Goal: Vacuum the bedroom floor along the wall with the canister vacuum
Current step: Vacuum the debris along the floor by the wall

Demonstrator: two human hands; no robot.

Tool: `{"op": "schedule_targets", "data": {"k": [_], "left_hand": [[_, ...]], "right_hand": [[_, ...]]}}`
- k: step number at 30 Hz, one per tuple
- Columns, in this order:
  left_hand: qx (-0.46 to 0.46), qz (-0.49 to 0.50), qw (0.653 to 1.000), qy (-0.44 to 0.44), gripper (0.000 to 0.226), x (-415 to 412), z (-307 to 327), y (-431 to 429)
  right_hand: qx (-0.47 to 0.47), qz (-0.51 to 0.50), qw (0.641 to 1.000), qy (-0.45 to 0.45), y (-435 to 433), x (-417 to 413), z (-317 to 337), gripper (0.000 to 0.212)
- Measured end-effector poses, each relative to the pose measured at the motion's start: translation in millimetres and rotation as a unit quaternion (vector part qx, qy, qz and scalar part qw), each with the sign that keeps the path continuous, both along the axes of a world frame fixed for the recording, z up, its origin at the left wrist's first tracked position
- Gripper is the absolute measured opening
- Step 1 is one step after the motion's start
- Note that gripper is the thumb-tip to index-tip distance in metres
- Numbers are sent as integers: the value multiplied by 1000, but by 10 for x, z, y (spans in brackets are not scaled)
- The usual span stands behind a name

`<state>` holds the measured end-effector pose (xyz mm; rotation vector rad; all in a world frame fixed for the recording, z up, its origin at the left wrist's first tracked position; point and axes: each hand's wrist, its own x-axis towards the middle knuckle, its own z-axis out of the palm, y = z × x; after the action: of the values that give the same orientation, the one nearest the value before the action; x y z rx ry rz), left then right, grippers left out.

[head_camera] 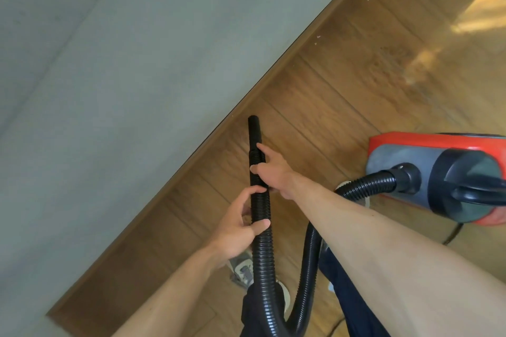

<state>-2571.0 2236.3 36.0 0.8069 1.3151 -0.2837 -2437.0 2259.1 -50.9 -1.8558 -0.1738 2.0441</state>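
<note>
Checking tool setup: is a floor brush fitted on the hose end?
No, the hose ends in a bare black tube with nothing attached; the left hand and right hand grip it further back.

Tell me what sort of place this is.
Likely a room in a home: a wood-plank floor meets a plain wall at a brown baseboard, and a red canister vacuum with a black hose stands on it. Which room is unclear.

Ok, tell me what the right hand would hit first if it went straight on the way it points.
Beyond the hose it grips, the right hand points at the baseboard under the wall; probably that first, though depth is unclear: maybe the floor sooner.
</note>
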Motion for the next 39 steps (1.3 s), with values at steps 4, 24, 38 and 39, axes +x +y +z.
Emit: {"op": "schedule_targets", "data": {"k": [4,24,38,39], "left_hand": [[-20,59,998,0,57,-202,135,-118],[32,33,999,-19,59,-63,408,-134],[46,-78,996,-21,56,608,53,149],[43,-89,995,-23,56,669,12,162]], "right_hand": [[-5,42,999,19,-23,-271,70,70],[42,32,998,15,46,-86,401,69],[11,-30,999,-4,106,661,111,69],[5,-37,999,-7,83,722,66,69]]}}
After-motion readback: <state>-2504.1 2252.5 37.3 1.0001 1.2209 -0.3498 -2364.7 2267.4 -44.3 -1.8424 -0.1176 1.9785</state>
